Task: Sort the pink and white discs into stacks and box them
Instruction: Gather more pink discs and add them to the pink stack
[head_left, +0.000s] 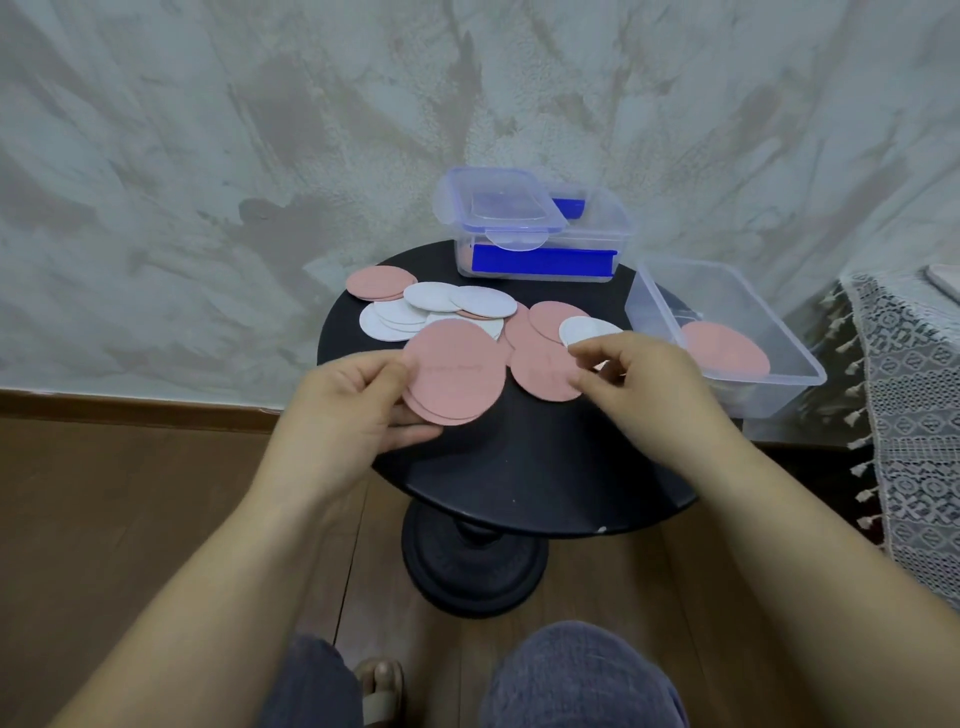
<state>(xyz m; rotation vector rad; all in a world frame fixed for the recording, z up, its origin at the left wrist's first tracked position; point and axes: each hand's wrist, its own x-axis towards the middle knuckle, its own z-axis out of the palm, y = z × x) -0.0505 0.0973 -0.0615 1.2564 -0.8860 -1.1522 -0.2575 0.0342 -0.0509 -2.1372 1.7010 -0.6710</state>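
Pink stack (456, 376) in left grip (356, 408)

Grey-blue trousers (582, 675); apparently a beige sandal (382, 696).

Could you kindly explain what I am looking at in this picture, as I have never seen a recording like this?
No machine here: a person wears a camera on the head, so you look down at their own two hands. The left hand holds a small stack of pink discs; the right hand pinches the edge of a loose pink disc. On the round black table lie more pink and white discs, an open clear box with pink discs inside, and a lidded box behind.
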